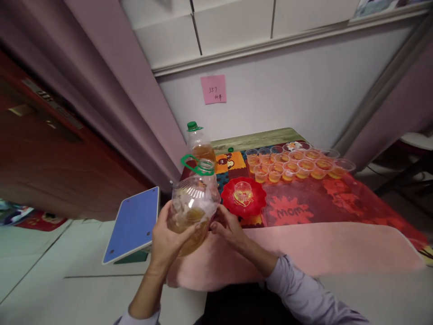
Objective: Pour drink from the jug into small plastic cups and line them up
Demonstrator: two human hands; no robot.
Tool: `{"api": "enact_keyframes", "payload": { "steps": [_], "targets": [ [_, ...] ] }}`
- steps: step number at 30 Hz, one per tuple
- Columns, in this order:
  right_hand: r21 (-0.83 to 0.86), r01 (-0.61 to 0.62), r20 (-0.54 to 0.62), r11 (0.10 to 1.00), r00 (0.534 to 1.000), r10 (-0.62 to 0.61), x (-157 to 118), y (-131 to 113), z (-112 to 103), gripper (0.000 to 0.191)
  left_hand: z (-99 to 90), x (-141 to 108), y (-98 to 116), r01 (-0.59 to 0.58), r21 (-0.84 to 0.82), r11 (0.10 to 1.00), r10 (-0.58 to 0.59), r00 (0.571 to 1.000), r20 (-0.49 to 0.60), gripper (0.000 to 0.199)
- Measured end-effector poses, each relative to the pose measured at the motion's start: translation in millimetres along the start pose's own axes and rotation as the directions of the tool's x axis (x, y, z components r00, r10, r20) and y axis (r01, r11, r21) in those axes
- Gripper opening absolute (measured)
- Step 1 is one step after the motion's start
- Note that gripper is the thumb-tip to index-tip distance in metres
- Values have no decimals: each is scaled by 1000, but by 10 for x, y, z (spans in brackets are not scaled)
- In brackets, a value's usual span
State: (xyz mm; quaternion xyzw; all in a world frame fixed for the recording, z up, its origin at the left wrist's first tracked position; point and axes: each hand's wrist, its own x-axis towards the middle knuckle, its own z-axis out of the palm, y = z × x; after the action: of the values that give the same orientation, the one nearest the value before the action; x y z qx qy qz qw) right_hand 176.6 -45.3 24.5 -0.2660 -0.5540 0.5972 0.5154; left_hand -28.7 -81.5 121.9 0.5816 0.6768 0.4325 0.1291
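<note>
A large clear jug (pixel 194 203) with a green handle ring and an uncapped neck leans over the near left table edge, with yellowish liquid low inside. My left hand (pixel 171 237) is wrapped round its left side, thumb across the front. On its right side, my right hand (pixel 228 225) touches the jug with curled fingers. Just to the right, a small clear cup (pixel 242 192) stands in a red scalloped dish (pixel 230 207). Several clear cups (pixel 306 167) holding orange-yellow liquid stand in rows at the back right.
Behind the jug stands a second jug (pixel 203 148) with a green cap on. A loose green cap (pixel 230 149) lies near the back edge. A pink cloth (pixel 304 248) covers the front edge; a blue board (pixel 135 223) is at the left.
</note>
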Motion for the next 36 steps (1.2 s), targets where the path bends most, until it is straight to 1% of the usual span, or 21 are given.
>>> {"api": "enact_keyframes", "payload": {
  "steps": [2,4,6,7,9,13,18,22,25,29,36],
  "targets": [
    [140,-50,58,989,997,42,0,138,70,83,-67,47,140,-27,83,996,23,999,47,96],
    [254,-122,110,960,989,97,22,225,57,96,-103,83,243,-60,151,987,45,994,100,94],
    [324,-203,161,924,974,158,48,271,12,107,-110,117,294,-85,220,972,55,989,136,96],
    [342,-236,178,910,967,184,56,283,-7,108,-106,134,302,-94,254,963,57,987,150,97],
    [363,-278,199,889,956,218,58,295,-22,106,-90,170,295,-115,310,944,58,981,187,98],
    [403,-307,202,862,949,244,8,285,29,104,-36,226,266,-169,364,916,73,962,264,96],
    [406,-295,141,865,955,259,-101,183,110,82,54,261,284,-203,436,876,73,952,298,103],
    [438,-314,121,842,949,291,-167,42,136,70,75,317,347,-231,466,854,63,935,349,102],
    [480,-306,132,822,952,277,-162,-14,147,72,71,366,426,-260,484,835,69,924,377,100],
    [510,-315,156,801,949,274,-128,2,156,76,68,406,515,-271,524,808,49,916,398,92],
    [541,-343,202,768,939,277,-137,16,166,74,47,418,625,-294,527,797,63,909,412,93]
  ]
}}
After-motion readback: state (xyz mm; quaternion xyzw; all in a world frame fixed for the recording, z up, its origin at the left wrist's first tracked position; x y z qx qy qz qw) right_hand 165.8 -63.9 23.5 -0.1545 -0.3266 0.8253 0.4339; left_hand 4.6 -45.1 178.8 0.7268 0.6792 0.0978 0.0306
